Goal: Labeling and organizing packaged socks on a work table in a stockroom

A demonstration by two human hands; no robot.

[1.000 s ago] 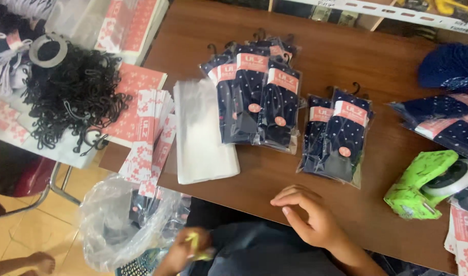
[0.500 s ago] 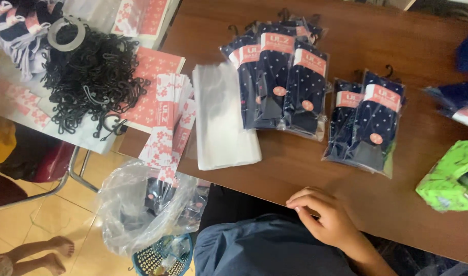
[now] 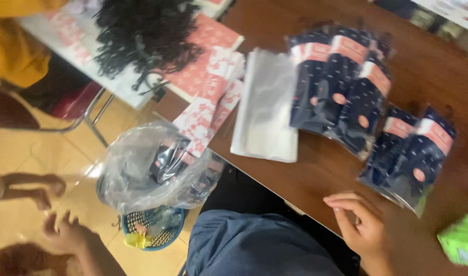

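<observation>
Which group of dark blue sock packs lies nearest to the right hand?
The smaller group of sock packs, at the table's near edge just above the right hand. The larger fanned group lies farther back, beside the clear bags.

Clear packets of navy dotted socks with pink label bands overlap on the brown table, a smaller pair of such packets to their right. A stack of empty clear plastic sleeves lies left of them, beside red-and-white patterned card labels.

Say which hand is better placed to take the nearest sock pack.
Right: the right hand rests on the table beside the nearest sock pack; the left hand hangs low by the floor basket.
</observation>
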